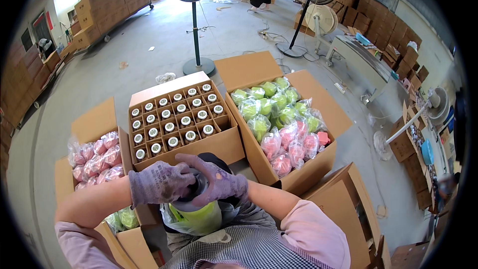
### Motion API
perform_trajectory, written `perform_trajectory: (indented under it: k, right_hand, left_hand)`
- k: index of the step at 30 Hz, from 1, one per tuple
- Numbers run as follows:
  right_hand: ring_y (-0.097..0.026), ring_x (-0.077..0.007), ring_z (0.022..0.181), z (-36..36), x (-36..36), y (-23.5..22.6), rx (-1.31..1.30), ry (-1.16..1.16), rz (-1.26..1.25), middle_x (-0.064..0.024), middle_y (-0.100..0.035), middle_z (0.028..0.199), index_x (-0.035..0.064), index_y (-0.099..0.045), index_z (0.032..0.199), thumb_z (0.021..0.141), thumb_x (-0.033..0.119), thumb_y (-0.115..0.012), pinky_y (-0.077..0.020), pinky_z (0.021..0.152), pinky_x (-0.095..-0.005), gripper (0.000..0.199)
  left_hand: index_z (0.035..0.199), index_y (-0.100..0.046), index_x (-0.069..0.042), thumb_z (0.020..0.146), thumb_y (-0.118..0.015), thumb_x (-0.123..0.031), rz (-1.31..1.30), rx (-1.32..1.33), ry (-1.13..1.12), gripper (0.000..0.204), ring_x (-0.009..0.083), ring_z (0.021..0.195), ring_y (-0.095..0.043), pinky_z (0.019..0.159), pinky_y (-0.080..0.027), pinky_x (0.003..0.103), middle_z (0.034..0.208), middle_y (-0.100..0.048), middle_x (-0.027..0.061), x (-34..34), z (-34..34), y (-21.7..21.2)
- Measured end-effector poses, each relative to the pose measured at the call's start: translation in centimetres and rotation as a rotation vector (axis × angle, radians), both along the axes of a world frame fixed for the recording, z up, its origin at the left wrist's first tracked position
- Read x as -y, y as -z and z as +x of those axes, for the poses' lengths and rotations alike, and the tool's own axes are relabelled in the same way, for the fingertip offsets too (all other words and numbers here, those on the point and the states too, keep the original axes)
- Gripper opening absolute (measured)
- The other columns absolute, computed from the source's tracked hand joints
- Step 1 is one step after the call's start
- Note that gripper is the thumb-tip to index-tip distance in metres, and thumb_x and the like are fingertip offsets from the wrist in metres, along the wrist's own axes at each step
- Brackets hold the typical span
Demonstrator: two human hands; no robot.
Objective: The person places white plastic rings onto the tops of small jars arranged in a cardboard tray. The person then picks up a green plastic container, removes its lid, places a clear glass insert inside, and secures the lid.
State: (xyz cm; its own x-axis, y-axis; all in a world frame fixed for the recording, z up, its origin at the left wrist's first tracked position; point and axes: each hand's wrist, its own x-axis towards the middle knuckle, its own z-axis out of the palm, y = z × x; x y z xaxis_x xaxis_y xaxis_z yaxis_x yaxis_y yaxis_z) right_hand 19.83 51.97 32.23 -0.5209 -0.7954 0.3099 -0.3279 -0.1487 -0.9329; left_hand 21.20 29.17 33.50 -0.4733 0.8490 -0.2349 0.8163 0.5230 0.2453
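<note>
Left carton (94,124): pink and green bagged items. Left hand (158,183), gloved, fingers curled round dark cap (198,189) of yellow-green bottle (196,216) in clear bag, close against chest. Right hand (219,182), gloved, fingers wrapped over same cap. Behind hands, divider carton (179,119) of capped bottles. Right carton (298,164): green and pink bagged items.

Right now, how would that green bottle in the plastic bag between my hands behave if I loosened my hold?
The green bottle looks rigid, so it shouldn't flex. Its loose clear bag is probably slippery. Both gloved hands, left hand and right hand, cover its cap; released, it might tip.
</note>
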Motion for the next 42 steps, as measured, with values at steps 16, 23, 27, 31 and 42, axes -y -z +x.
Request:
perform_trajectory:
  k: [16, 23, 27, 31, 42]
  right_hand:
    - [-0.053, -0.0294, 0.128, 0.0, -2.0, -5.1, 0.012, 0.002, 0.2, -0.0241, -0.053, 0.135, -0.0035, -0.025, 0.15, 0.068, 0.033, -0.086, -0.0428, 0.107, -0.0373, 0.109]
    - [-0.046, -0.0413, 0.13, -3.5, -4.6, -5.7, -0.756, -0.283, 0.358, -0.0262, -0.047, 0.138, 0.0129, -0.039, 0.15, 0.071, 0.042, -0.082, -0.0374, 0.11, -0.048, 0.095]
    - [-0.046, -0.0412, 0.129, -3.9, -2.6, -5.3, -0.852, -0.385, 0.291, -0.0226, -0.048, 0.138, 0.0182, -0.048, 0.144, 0.075, 0.041, -0.077, -0.0369, 0.11, -0.0508, 0.078]
    - [-0.048, -0.0422, 0.125, -5.5, -2.5, -2.3, -0.46, -0.181, 0.483, -0.0226, -0.05, 0.135, 0.0127, -0.05, 0.138, 0.086, 0.047, -0.066, -0.0377, 0.109, -0.0484, 0.064]
    - [-0.058, -0.0367, 0.114, -4.0, -1.5, -3.5, -0.521, -0.213, 0.569, -0.0191, -0.059, 0.124, 0.0087, -0.057, 0.127, 0.092, 0.034, -0.059, -0.0477, 0.098, -0.0429, 0.044]
  left_hand:
    - [0.085, -0.07, -0.002, 0.097, -0.055, -0.036, 0.338, 0.373, -0.68, 0.039, 0.0154, 0.066, -0.063, 0.062, -0.052, 0.032, 0.067, -0.064, 0.0049, -2.1, -1.1, -6.3]
    - [0.145, -0.045, -0.005, 0.09, -0.073, -0.025, 1.009, 0.814, -0.794, 0.064, 0.0175, 0.121, -0.054, 0.104, -0.043, 0.034, 0.13, -0.058, 0.0089, -0.2, 8.4, 5.4]
    - [0.139, -0.05, -0.001, 0.075, -0.088, -0.026, 1.27, 0.83, -0.825, 0.078, 0.0168, 0.118, -0.057, 0.104, -0.045, 0.034, 0.129, -0.061, 0.0055, -2.9, 10.0, 8.3]
    - [0.122, -0.062, -0.002, 0.073, -0.088, -0.028, 1.024, 0.122, -1.264, 0.061, 0.0161, 0.097, -0.067, 0.09, -0.054, 0.034, 0.106, -0.071, 0.0052, -10.1, 11.3, 6.5]
    - [0.13, -0.06, 0.001, 0.075, -0.089, -0.019, 1.444, 0.597, -1.152, 0.065, 0.012, 0.104, -0.062, 0.092, -0.05, 0.029, 0.113, -0.069, 0.003, -8.0, 11.9, 8.2]
